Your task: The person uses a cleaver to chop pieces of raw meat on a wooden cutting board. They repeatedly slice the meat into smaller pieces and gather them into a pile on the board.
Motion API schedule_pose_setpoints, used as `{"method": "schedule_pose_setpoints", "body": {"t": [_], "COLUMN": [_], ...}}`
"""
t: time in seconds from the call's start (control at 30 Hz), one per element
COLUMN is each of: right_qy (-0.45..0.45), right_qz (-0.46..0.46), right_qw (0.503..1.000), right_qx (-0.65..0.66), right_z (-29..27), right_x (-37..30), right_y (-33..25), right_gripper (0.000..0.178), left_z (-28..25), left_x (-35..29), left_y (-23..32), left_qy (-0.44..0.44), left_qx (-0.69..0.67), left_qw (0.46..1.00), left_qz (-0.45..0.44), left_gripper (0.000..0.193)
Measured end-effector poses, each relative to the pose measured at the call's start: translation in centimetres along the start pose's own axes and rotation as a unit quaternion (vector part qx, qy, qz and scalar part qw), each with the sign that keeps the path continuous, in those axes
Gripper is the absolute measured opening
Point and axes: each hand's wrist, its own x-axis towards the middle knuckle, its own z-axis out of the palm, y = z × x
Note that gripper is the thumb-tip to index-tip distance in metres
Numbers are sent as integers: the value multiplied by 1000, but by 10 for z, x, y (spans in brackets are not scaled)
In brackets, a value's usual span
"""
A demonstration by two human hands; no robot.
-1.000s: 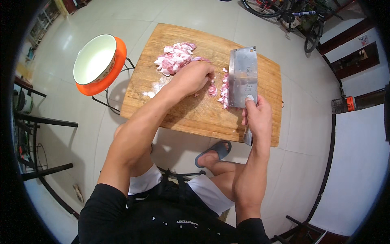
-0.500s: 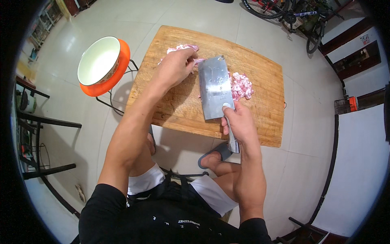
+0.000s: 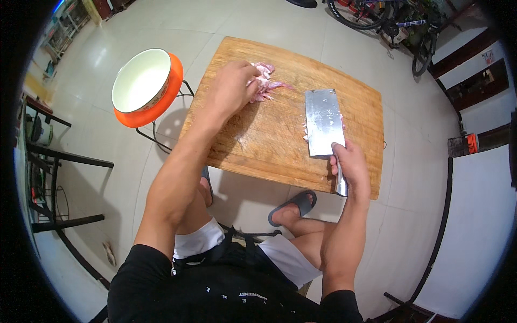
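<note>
On the wooden cutting board, my right hand grips a cleaver by its metal handle, fingers wrapped round it. The broad blade lies nearly flat, covering most of a heap of chopped raw meat; a few small bits show at its left edge. My left hand is at the far left of the board, its fingers curled on a pile of raw meat strips. Part of that pile is hidden under the hand.
A cream bowl stands on an orange stool left of the board. A black-framed chair is farther left. Bicycles stand at the far right, and a white panel lies along the right side.
My right hand has moved the cleaver to the right, over the chopped heap. The meat strips near my left hand are more exposed now. The view has shifted slightly.
</note>
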Motion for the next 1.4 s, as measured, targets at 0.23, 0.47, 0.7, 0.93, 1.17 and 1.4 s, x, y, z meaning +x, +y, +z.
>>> {"method": "schedule_pose_setpoints", "body": {"t": [0.23, 0.47, 0.7, 0.93, 1.17, 1.4], "right_qy": [44, 89, 109, 90, 100, 93], "right_qz": [-4, -25, -50, -71, -177, -141], "right_qw": [999, 996, 993, 993, 966, 962], "right_qx": [-19, 2, 15, -26, -163, -214], "right_z": [-4, -4, -4, 3, 10, 22], "right_x": [-8, -18, -18, -25, -23, -28], "right_y": [-9, -10, -9, -13, -5, -17], "right_gripper": [18, 19, 20, 21, 24, 29], "left_z": [52, 73, 67, 44, -1, 5], "left_x": [3, 0, -8, -36, -46, -54], "left_y": [10, 14, 31, 47, 44, 41], "left_qy": [41, -3, -5, -212, -187, -112], "left_qx": [106, 223, 128, 24, -38, -63], "left_qw": [985, 970, 982, 957, 944, 992], "left_qz": [132, 96, 142, 197, 269, 9], "left_gripper": [20, 19, 15, 11, 20, 31]}}
